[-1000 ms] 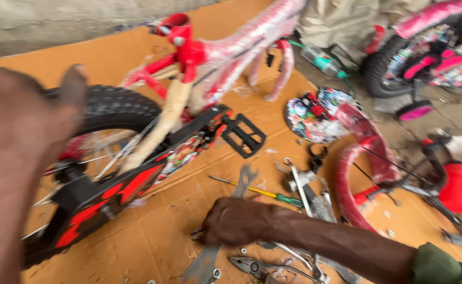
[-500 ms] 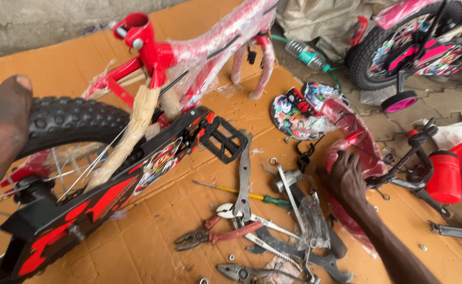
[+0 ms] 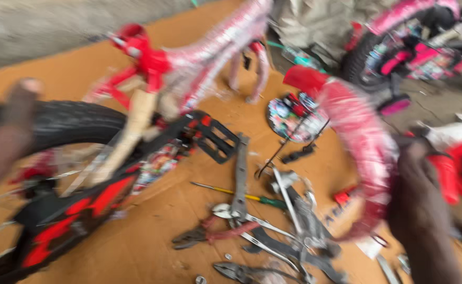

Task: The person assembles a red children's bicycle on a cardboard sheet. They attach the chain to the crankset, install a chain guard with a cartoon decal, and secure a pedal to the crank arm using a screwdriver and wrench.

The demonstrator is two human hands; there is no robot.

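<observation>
On the cardboard floor (image 3: 136, 247) we grip the tyre (image 3: 73, 123) with our left hand (image 3: 4, 131), while our right hand (image 3: 418, 173) holds the plastic-wrapped red mudguard (image 3: 360, 142) above scattered wrenches (image 3: 240, 179).

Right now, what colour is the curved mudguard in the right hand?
Red, under clear wrapping: mudguard, right hand, head view.

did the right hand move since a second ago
Yes. The right hand left the tools on the cardboard and went right, now gripping the wrapped red fender.
</observation>
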